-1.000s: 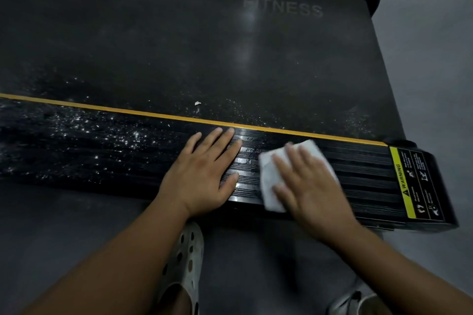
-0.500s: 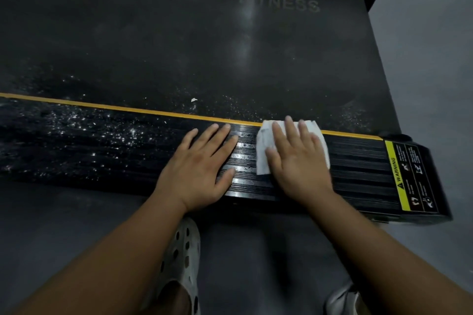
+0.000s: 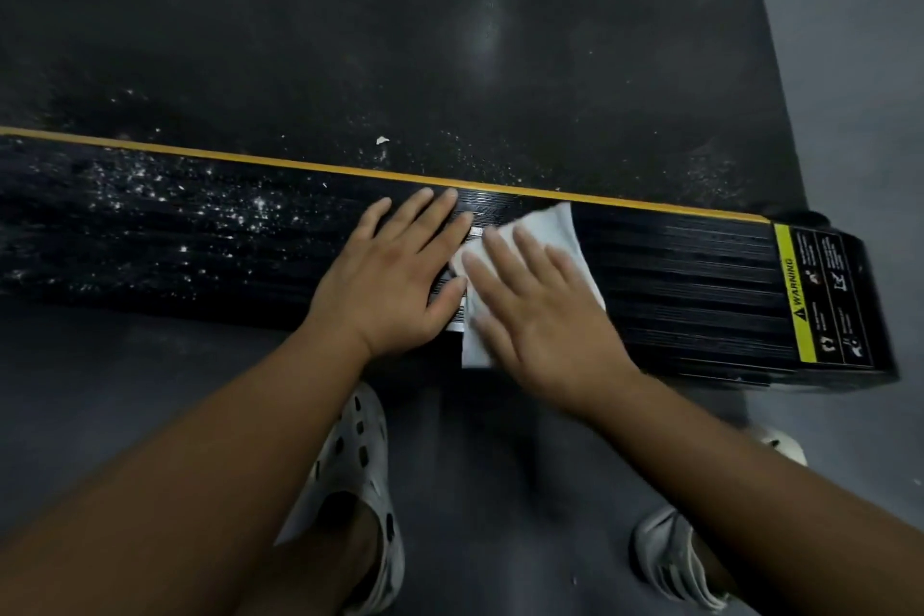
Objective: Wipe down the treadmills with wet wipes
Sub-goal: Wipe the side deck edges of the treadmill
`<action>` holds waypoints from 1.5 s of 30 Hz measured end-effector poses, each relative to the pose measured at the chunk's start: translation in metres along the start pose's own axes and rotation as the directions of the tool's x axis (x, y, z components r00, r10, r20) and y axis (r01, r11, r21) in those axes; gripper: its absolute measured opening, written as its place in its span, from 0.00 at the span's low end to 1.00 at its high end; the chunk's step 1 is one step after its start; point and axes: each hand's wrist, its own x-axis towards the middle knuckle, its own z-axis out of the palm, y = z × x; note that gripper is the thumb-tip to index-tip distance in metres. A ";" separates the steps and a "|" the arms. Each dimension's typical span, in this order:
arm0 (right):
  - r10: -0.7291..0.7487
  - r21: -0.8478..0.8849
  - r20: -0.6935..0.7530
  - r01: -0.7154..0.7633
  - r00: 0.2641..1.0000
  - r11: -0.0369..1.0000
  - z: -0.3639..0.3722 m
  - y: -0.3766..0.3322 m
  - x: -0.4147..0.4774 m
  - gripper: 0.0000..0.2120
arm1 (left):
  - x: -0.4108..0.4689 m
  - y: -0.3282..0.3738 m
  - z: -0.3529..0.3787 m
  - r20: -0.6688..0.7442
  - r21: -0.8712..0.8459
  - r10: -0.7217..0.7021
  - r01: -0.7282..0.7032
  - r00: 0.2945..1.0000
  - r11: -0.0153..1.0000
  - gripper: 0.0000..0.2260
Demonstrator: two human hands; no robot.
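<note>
A black ribbed side rail (image 3: 675, 275) of the treadmill runs across the view, edged by a yellow stripe. My right hand (image 3: 545, 320) lies flat with straight fingers on a white wet wipe (image 3: 555, 230), pressing it onto the rail. Just to its left, my left hand (image 3: 395, 275) rests flat on the rail, fingers spread, its thumb close to the wipe. The rail left of my hands is speckled with white dust (image 3: 165, 210). Beyond the stripe lies the dark running belt (image 3: 400, 40), dusty near the rail.
A yellow warning label (image 3: 795, 295) marks the rail's right end cap. A white scrap (image 3: 382, 140) lies on the belt. My two feet in pale perforated clogs (image 3: 355, 480) stand on the grey floor (image 3: 100, 390) in front of the rail.
My right hand has slid the wipe back toward me and leftward along the rail, close to the left hand. The left hand has stayed in place.
</note>
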 end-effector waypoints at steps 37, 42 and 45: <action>0.433 0.044 -0.114 -0.431 0.894 0.901 -0.021 0.013 0.016 0.14 | -0.027 -0.043 -0.004 0.018 0.034 -0.001 0.000 1.000 0.999 0.35; 0.517 0.447 -0.253 -0.375 0.818 0.812 -0.014 -0.013 0.061 0.06 | -0.024 -0.043 0.000 -0.003 0.035 0.009 -0.009 1.000 0.999 0.35; 0.153 0.482 -0.178 -0.049 0.972 0.875 -0.014 -0.035 0.032 0.08 | -0.023 -0.043 0.000 -0.017 0.037 0.006 -0.006 1.000 0.999 0.35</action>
